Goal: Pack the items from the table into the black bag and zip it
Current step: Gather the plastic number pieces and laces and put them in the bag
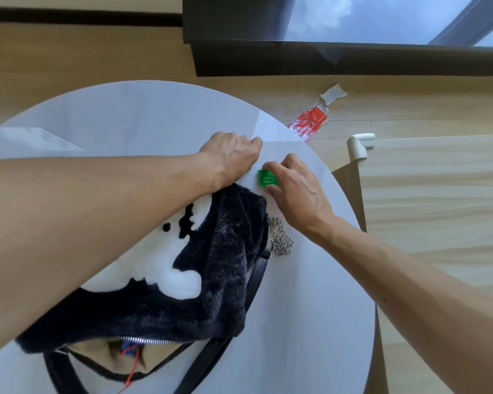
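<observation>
Bright daylight pours in through the window [382, 18] at the top right. The glossy bench [125, 115] shows pale glare near its far left edge. Shadows are soft. Wide-angle distortion bends straight lines at the edges, and the nearest corners look slightly soft.

free: table [111, 118] far left | blocked: black bag [225, 251]; chain [281, 237] beside it

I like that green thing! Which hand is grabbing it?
The right hand pinches the green plastic piece between thumb and fingers. The left hand only sits beside it, fingers curled on the table.
</observation>
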Available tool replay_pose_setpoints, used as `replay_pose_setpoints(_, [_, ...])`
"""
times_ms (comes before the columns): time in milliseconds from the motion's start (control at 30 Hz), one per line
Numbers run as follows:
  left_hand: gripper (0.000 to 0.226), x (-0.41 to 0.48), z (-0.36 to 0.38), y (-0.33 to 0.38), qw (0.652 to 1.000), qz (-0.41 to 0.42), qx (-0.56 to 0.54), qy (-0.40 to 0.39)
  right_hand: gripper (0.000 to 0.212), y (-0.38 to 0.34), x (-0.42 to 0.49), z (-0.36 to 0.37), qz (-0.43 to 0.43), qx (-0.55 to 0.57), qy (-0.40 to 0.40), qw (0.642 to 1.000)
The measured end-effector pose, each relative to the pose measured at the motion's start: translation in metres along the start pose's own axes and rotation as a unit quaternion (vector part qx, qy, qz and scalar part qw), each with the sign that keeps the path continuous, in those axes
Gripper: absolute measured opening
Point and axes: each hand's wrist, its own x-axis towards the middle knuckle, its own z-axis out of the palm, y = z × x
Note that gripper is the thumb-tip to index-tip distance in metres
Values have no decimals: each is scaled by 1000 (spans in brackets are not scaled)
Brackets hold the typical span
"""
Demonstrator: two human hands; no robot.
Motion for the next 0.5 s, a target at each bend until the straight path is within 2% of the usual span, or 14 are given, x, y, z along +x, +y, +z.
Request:
replay_pose_setpoints(100, [24, 2, -10, -6, 991, -65, -118, 4, 38, 1, 1, -12, 50, 80, 22, 995])
replay_pose_setpoints(133, [28, -1, -17, -9, 976, -95, -196, 10, 37, 1, 3, -20, 66, 116, 48, 990])
replay_pose_setpoints(167, [29, -8, -24, -10, 942, -113, -316, 13, 36, -1, 3, -30, 75, 158, 77, 982])
replay_pose_setpoints(200, [30, -16, -32, -10, 874, -117, -471, 6, 35, -5, 2, -42, 70, 205, 107, 970])
replay_pose_setpoints(233, [31, -27, -41, -8, 770, -107, -628, -25, 33, -11, -1, -55, 51, 249, 131, 958])
replay_pose_setpoints(267, [31, -42, -49, -3, 643, -84, -758, -74, 31, -20, -6, -68, 27, 279, 146, 949])
replay_pose_setpoints(300, [31, -58, -55, 2, 530, -58, -838, -115, 30, -29, -12, -80, 1, 299, 151, 942])
replay_pose_setpoints(333, [32, -72, -59, 9, 453, -40, -879, -139, 30, -37, -20, -90, -23, 313, 147, 938])
replay_pose_setpoints(367, [34, -84, -63, 17, 414, -29, -898, -146, 31, -46, -29, -99, -42, 317, 134, 938])
replay_pose_setpoints(400, [35, -96, -65, 24, 399, -25, -906, -142, 32, -54, -38, -107, -56, 308, 119, 942])
replay_pose_setpoints(500, [37, -122, -71, 42, 389, -44, -915, -101, 34, -71, -62, -124, -94, 208, 64, 972])
